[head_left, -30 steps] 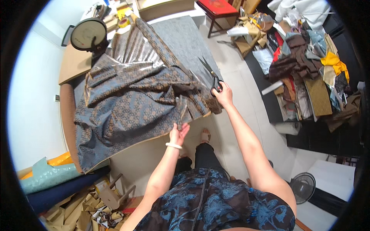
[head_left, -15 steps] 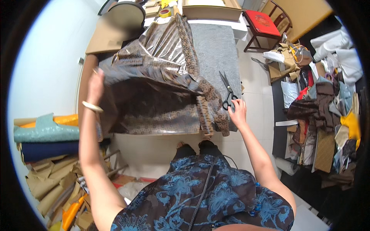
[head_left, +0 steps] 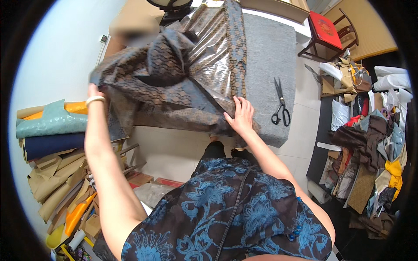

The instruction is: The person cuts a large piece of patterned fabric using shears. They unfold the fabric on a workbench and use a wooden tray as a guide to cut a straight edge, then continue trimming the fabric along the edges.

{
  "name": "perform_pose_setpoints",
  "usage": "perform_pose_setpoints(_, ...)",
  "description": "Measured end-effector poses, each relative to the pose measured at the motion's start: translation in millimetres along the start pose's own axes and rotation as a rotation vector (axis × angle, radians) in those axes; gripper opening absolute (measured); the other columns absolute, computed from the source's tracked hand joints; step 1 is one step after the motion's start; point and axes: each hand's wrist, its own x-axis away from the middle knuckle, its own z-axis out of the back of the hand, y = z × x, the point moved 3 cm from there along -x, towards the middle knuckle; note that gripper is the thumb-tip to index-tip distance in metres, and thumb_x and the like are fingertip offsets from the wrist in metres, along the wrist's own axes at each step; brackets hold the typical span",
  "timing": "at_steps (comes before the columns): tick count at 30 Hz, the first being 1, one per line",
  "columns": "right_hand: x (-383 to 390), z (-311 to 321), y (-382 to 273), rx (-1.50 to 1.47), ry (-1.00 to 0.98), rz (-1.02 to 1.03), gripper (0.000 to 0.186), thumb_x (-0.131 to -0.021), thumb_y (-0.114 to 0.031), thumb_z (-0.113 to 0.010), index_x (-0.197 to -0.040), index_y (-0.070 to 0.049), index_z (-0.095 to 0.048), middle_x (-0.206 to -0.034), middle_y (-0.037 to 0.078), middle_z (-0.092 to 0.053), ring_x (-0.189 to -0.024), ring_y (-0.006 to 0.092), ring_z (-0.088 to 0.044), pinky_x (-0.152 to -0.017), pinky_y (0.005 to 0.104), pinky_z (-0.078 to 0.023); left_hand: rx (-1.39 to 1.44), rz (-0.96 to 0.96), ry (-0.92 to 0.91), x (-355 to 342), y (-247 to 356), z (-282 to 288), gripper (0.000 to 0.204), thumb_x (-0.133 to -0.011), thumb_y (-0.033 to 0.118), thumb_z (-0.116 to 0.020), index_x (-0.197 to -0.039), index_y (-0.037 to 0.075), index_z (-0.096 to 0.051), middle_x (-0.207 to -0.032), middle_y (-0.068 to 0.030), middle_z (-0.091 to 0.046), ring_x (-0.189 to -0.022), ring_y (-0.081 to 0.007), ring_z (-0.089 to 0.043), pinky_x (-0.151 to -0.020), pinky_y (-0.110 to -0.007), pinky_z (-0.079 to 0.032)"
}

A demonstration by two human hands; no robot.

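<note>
A large sheet of dark patterned fabric with brown motifs lies bunched and folded over the grey-covered table, a shiny side showing at the top. My left hand, a white bangle at its wrist, grips the raised left edge of that fabric; its fingertips are partly hidden in the folds. On the fabric near its right strip rests my right hand, fingers spread and holding nothing. Black scissors lie on the grey surface to the right of that hand.
Rolls of material and brown paper scraps are piled at the left. At the right, a black surface carries heaped fabric scraps; a red-seated chair stands behind. A cardboard box is at the back.
My left hand has swung up and left, lifting and folding the fabric back. My right hand has let go of the scissors and moved left onto the fabric.
</note>
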Motion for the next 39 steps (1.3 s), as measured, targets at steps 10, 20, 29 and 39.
perform_pose_setpoints(10, -49, 51, 106, -0.370, 0.110, -0.372, 0.016, -0.086, -0.005, -0.060, -0.100, -0.003, -0.065, -0.085, 0.009, -0.068, -0.080, 0.0180, -0.063, -0.073, 0.0326, -0.050, 0.029, 0.230, -0.059, 107, -156, -90, 0.032, -0.097, 0.027, -0.064, -0.123, 0.009, -0.064, -0.115, -0.0050, -0.069, -0.101, -0.0240, -0.064, -0.086, -0.044, -0.054)
perform_pose_setpoints(20, -313, 192, 237, -1.364, 0.254, -0.310, 0.029, -0.097, -0.024, -0.062, -0.117, -0.003, -0.062, -0.111, 0.005, -0.067, -0.098, 0.0203, -0.063, -0.089, 0.0384, -0.051, 0.409, -0.139, -0.387, 95, 27, -248, 0.031, -0.107, 0.020, -0.046, -0.121, -0.004, -0.060, -0.119, -0.0147, -0.067, -0.107, -0.0265, -0.065, -0.101, -0.039, -0.052)
perform_pose_setpoints(29, -183, 84, 41, -0.377, 0.211, -0.252, 0.063, -0.091, -0.033, -0.071, -0.140, 0.000, -0.048, -0.135, 0.017, -0.058, -0.127, 0.0311, -0.055, -0.108, 0.0414, -0.043, -0.131, -0.714, -0.570, 202, -75, -206, 0.028, -0.100, 0.024, -0.054, -0.115, 0.002, -0.063, -0.117, -0.0067, -0.062, -0.109, -0.0180, -0.056, -0.100, -0.035, -0.042)
perform_pose_setpoints(39, -40, -40, 92, -0.131, -0.050, -0.632, 0.092, -0.080, -0.029, -0.077, -0.153, -0.011, -0.022, -0.136, 0.025, -0.049, -0.118, 0.0474, -0.055, -0.098, 0.0524, -0.048, -1.216, -0.895, -1.013, 330, -335, -266, 0.068, -0.095, 0.036, -0.060, -0.154, 0.013, -0.036, -0.163, -0.0167, -0.024, -0.151, -0.0409, -0.015, -0.119, -0.064, -0.010)
